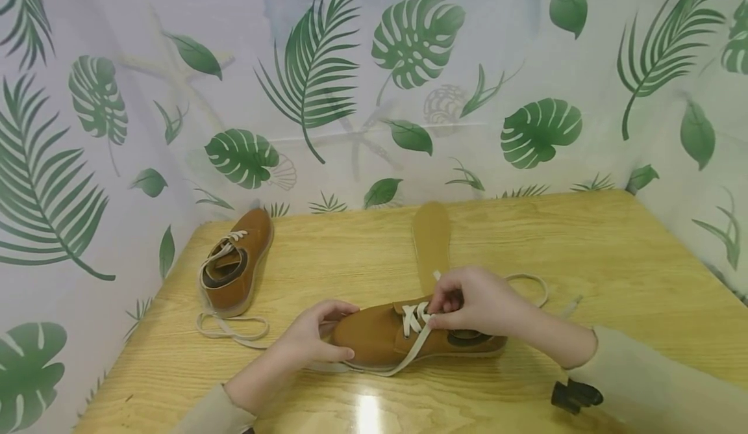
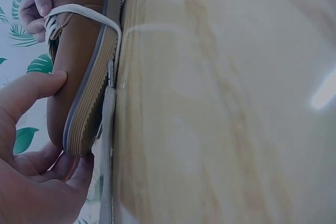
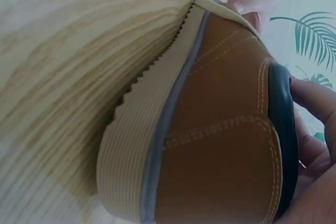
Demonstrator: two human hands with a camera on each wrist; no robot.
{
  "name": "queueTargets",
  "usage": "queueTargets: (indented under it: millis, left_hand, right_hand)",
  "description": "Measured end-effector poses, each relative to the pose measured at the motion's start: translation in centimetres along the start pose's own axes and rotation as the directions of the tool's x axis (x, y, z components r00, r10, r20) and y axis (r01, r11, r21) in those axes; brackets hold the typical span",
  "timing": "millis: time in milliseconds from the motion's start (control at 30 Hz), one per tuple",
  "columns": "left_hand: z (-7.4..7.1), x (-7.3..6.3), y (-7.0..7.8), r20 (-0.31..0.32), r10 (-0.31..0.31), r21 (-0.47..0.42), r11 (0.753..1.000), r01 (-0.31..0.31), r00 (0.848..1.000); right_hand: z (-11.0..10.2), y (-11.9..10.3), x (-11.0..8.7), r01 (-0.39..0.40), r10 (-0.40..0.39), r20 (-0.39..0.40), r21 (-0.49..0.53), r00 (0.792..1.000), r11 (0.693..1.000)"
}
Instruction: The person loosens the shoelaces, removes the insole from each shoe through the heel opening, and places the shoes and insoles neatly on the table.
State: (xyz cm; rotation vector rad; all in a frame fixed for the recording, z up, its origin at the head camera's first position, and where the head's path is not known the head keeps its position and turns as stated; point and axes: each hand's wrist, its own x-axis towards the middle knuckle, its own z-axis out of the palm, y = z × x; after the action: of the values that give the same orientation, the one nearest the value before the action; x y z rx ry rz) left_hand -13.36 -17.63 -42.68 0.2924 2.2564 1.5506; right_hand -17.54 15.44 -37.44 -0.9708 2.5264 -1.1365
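A brown leather shoe (image 1: 368, 336) lies on the table with its toe to the left and its heel to the right. My left hand (image 1: 304, 336) grips the toe, thumb on the near side and fingers around the front, as the left wrist view also shows. Over the eyelets, my right hand (image 1: 476, 301) pinches the white shoelace (image 1: 416, 349) between thumb and curled fingers. From there the lace loops down along the near side of the sole. In the right wrist view the shoe's heel (image 3: 220, 177) fills the middle, with the right fingers by the dark collar.
A second brown shoe (image 1: 260, 242) with white laces stands at the back left, its loose lace (image 1: 234, 330) trailing toward the left hand. Behind the held shoe lies a tan insole (image 1: 431, 232). A leaf-printed curtain (image 1: 350, 96) surrounds the wooden table (image 1: 584, 258).
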Motion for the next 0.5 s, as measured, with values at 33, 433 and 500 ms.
queueTargets:
  millis: [33,433,500]
  left_hand:
    - [0.0,0.0,0.0,0.001,-0.002,-0.002,1.000,0.002,1.000]
    - [0.0,-0.1,0.0,0.003,-0.016,-0.011,1.000,0.016,1.000]
    - [0.0,-0.1,0.0,0.000,-0.022,-0.018,1.000,0.022,1.000]
  right_hand:
    - [-0.1,0.1,0.0,0.008,-0.008,0.003,0.007,1.000,1.000]
    - [-1.8,0.4,-0.4,0.150,-0.144,0.127,-0.039,0.981,0.988]
    - [-2.0,0.4,-0.5,0.156,-0.147,0.127,-0.066,0.981,0.986]
